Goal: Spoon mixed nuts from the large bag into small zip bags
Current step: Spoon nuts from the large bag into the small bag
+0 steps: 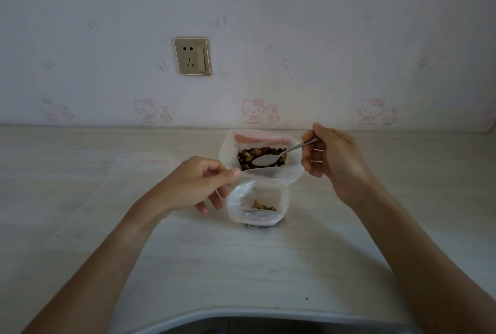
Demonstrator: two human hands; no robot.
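Close to the table's (188, 266) edge, the left hand (193, 186) pinches the small zip bag (255, 204) open; few nuts inside. Behind it, the right hand (327, 156) grips a spoon (268, 159), empty, over the large bag (260, 151). Next I think: dig in, lift level, tip carefully.

No words, brand names or numbers can be read anywhere. The wallpaper (268, 38) carries only pale pink cartoon cat figures (253, 110) in a row just above the surface, without legible lettering. The wall socket (192, 56) shows plain slots and a switch, unlabelled.
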